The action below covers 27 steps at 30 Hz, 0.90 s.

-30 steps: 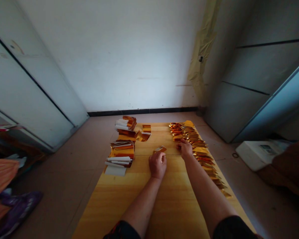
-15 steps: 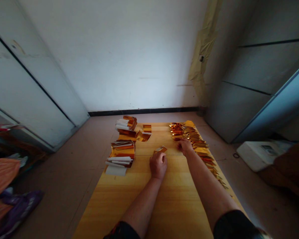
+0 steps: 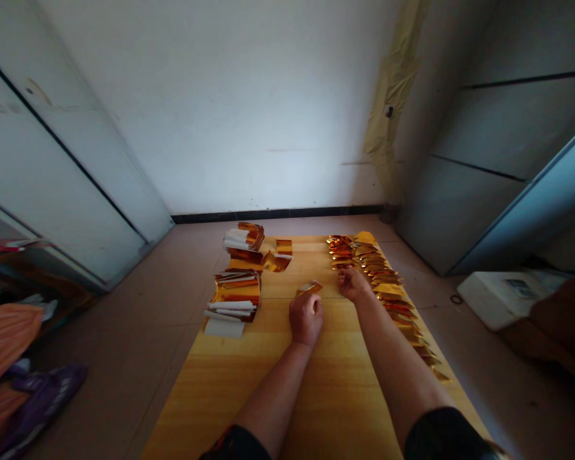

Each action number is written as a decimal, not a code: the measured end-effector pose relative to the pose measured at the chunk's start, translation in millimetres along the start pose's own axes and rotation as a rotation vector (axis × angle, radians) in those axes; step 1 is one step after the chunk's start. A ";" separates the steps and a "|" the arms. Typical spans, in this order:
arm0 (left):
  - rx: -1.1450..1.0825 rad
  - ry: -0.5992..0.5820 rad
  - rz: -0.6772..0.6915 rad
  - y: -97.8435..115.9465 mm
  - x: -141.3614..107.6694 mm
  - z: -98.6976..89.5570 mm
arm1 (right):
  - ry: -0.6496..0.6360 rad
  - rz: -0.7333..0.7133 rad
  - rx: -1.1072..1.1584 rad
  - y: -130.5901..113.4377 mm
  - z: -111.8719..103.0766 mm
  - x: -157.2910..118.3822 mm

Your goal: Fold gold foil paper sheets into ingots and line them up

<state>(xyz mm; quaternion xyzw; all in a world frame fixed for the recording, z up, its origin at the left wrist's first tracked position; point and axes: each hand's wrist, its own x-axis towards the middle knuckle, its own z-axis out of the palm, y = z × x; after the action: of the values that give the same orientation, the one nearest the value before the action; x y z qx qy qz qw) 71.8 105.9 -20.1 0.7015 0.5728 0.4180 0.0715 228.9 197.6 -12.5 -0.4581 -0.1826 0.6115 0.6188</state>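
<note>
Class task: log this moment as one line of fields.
left hand: at gold paper piece | right hand: beside rows of gold pieces | table, left: gold-and-white sheets

Left grip [image 3: 306, 319] curls like a fist, right grip [image 3: 354, 285] sits farther forward, fingers [image 3: 344, 281] bent, both forearms [image 3: 397, 348] slant inward!

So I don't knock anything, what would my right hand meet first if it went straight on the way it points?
Probably the nearest folded gold piece, just beyond your right hand; the exact gap is hard to judge.
</note>
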 end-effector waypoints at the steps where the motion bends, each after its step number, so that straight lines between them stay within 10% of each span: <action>1: -0.001 0.001 0.002 -0.3 -0.1 0.2 | 0.003 0.020 0.016 0.0 0.1 0.6; 27: -0.024 0.228 -0.068 -20.6 -4.9 -13.8 | 0.028 0.132 0.119 -2.2 -4.6 1.3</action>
<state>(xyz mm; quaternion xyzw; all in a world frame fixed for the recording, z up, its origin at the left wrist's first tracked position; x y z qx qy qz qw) 47.3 103.3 -25.6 0.6287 0.5955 0.4994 0.0285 234.0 197.6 -13.6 -0.4401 -0.1066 0.6543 0.6057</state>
